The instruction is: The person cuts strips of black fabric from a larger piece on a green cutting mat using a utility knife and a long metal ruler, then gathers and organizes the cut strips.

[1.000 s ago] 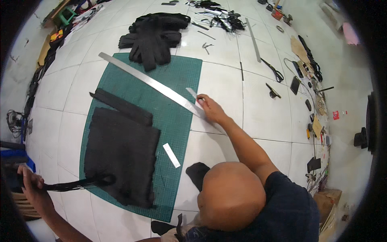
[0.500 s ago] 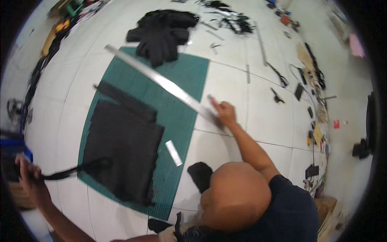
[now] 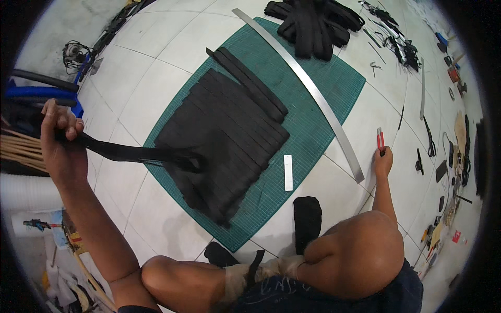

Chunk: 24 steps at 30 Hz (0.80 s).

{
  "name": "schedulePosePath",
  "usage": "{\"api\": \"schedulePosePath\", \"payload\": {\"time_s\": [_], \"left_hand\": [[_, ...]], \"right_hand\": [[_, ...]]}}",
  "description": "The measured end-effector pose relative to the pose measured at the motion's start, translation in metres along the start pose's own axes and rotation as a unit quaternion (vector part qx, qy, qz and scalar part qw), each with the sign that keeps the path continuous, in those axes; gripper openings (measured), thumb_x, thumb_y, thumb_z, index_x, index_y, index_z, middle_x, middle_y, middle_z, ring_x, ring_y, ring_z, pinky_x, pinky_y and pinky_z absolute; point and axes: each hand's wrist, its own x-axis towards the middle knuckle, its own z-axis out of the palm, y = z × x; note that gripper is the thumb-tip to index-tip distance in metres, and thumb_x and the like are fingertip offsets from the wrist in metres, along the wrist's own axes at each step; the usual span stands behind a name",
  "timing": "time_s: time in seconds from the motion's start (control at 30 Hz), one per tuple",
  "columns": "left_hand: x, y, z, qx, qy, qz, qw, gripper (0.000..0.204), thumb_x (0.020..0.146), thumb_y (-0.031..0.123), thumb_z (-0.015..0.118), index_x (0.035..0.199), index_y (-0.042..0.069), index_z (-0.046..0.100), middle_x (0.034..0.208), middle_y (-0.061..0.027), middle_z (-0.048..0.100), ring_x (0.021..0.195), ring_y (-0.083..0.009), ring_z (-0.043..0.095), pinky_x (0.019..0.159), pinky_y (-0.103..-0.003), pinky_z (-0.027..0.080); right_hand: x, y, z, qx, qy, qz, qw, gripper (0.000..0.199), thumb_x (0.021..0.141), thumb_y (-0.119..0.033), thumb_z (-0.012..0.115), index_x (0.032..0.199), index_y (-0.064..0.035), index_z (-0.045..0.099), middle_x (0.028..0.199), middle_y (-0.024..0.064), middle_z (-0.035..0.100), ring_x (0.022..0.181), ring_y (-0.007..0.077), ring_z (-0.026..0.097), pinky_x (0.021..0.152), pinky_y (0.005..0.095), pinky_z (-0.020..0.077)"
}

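My left hand [image 3: 63, 125] is raised at the far left, fingers closed round a bundle of thin black strips [image 3: 130, 153]. The strips' other end hangs over a broad layer of black fabric strips [image 3: 224, 120] lying side by side on a green cutting mat [image 3: 235, 237]. My right hand [image 3: 383, 160] grips a red utility knife [image 3: 380, 139], tip pointing away from me, above the floor right of the mat. Just left of that hand, apart from it, is the near end of a long metal ruler [image 3: 318, 96], which lies across the mat. A short white ruler [image 3: 288, 172] rests near the mat's right edge.
Folded black fabric [image 3: 313, 26] sits at the mat's far end. Black scraps [image 3: 399, 39] and scissors [image 3: 429, 136] lie on the tiles to the right. Blue bins [image 3: 39, 94] and wooden sticks [image 3: 23, 151] stand at the left. My feet are at the mat's near edge.
My view has turned, shifting the mat rightward in the picture. My right hand has moved off the long ruler's near end to beside it. My left hand still holds the black strips.
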Motion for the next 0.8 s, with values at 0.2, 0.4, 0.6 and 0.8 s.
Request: {"api": "schedulePosePath", "payload": {"time_s": [0.2, 0.4, 0.6, 0.8], "left_hand": [[-0.002, -0.002, 0.019, -0.095, -0.039, -0.014, 0.995, 0.016, 0.104, 0.017, 0.051, 0.115, 0.005, 0.048, 0.075, 0.0027, 0.036, 0.06, -0.0066, 0.04, 0.062, -0.024, 0.042], [-0.007, 0.007, 0.031, -0.093, -0.047, 0.008, 0.995, 0.011, 0.102, 0.017, 0.054, 0.107, 0.009, 0.048, 0.072, 0.0039, 0.043, 0.052, -0.003, 0.042, 0.057, -0.021, 0.043], [-0.011, 0.021, 0.029, -0.158, -0.14, 0.004, 0.977, 0.019, 0.106, 0.016, 0.045, 0.118, 0.003, 0.05, 0.074, 0.0026, 0.038, 0.052, -0.0047, 0.037, 0.058, -0.023, 0.043], [-0.03, 0.031, 0.018, -0.174, -0.149, 0.003, 0.973, 0.016, 0.104, 0.016, 0.049, 0.115, 0.005, 0.046, 0.069, 0.004, 0.041, 0.046, -0.0023, 0.044, 0.055, -0.021, 0.051]], "right_hand": [[0.009, -0.042, -0.015, -0.04, 0.087, -0.165, 0.982, 0.027, 0.086, -0.014, 0.068, 0.11, -0.0024, 0.061, 0.106, 0.0158, 0.064, 0.098, 0.0332, 0.062, 0.087, 0.0435, 0.0493], [-0.044, -0.222, 0.013, 0.222, -0.244, -0.293, 0.897, 0.039, 0.087, -0.012, 0.072, 0.122, -0.003, 0.058, 0.115, 0.0125, 0.061, 0.101, 0.0219, 0.061, 0.076, 0.0327, 0.0533], [-0.125, -0.363, 0.017, 0.319, -0.394, -0.473, 0.72, 0.053, 0.089, -0.007, 0.063, 0.14, -0.009, 0.049, 0.14, 0.0174, 0.049, 0.131, 0.0363, 0.047, 0.11, 0.0451, 0.0415], [-0.148, -0.386, 0.035, 0.313, -0.455, -0.527, 0.646, 0.046, 0.092, -0.009, 0.059, 0.137, -0.0123, 0.051, 0.129, 0.0187, 0.059, 0.121, 0.0365, 0.055, 0.102, 0.0471, 0.0455]]}}
